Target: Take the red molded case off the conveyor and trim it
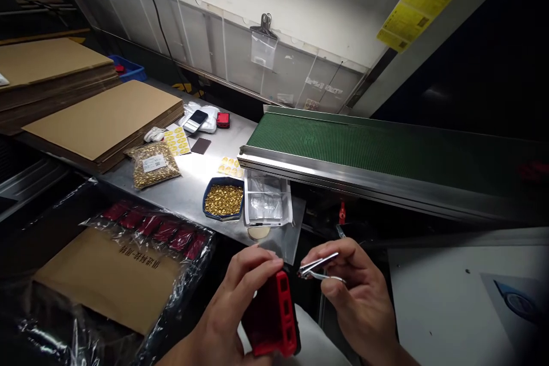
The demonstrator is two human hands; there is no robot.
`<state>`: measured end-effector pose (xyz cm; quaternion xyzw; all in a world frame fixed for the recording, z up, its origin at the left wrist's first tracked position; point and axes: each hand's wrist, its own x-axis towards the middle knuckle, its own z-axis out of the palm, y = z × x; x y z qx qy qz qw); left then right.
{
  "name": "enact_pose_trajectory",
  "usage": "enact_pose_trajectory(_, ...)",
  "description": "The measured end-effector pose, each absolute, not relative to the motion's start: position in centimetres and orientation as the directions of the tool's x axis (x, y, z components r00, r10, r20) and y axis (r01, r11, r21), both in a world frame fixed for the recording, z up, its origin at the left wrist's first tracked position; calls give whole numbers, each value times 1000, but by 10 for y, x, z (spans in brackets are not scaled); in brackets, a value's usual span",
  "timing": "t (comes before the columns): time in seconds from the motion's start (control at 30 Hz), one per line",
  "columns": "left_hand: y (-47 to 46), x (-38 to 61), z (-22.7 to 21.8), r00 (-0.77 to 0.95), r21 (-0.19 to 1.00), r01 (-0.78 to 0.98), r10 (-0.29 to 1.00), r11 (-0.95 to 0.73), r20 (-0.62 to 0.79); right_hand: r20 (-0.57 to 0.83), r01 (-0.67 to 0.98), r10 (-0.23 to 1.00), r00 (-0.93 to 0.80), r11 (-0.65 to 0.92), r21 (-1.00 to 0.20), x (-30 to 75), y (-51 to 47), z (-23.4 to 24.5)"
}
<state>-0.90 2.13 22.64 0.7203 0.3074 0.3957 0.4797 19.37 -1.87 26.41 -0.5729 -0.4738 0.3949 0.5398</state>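
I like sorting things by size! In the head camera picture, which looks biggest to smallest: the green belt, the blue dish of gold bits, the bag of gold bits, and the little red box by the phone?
1. Green belt, by far.
2 and 3. Bag of gold bits and blue dish look about alike; too close to rank.
4. Little red box, though it sits farthest back, which shrinks it.

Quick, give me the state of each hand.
Left hand: closed on the red case.
Right hand: fingers pinching metal tweezers.

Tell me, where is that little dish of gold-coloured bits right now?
In the head view, the blue dish of gold pieces sits on the steel table, left of centre, just left of the clear plastic bags and beyond the left hand.
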Motion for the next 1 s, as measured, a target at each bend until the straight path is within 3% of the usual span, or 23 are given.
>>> enact_pose_trajectory(0.13, 24, -7, 226, 520, 967, 38, 831, -251, 196, 78, 53, 962, 261, 67, -996, 194, -11, 250)
enact_pose_trajectory(0.2, 28, -9, 215, 536, 984, 39, 835, -172, 124, -13, 22, 949, 316, -21, -1000, 198, -1, 216)
enact_pose_trajectory(0.3, 38, -14, 184, 581, 999, 51, 814, -2, -27, -336, 102, 848, 409, -409, -907, 210, 15, 132)
enact_pose_trajectory(0.4, 43, -24, 144, 530, 969, 156, 812, 189, -244, -561, 146, 698, 445, -674, -724, 226, 20, 41)
enact_pose_trajectory(0.47, 40, -31, 121, 471, 946, 163, 820, 280, -324, -632, 189, 611, 477, -773, -605, 235, 18, -3)
enact_pose_trajectory(0.6, 23, -46, 86, 400, 903, 116, 813, 413, -423, -584, 291, 592, 556, -796, -530, 250, 13, -49)
enact_pose_trajectory(0.8, 9, -63, 49, 94, 765, 91, 759, 637, -644, -507, 359, 622, 596, -772, -525, 261, 7, -73)
enact_pose_trajectory(1.0, 11, -90, 42, -3, 505, -265, 523, 821, -852, -380, 474, 785, 489, -605, -639, 236, -5, -69)
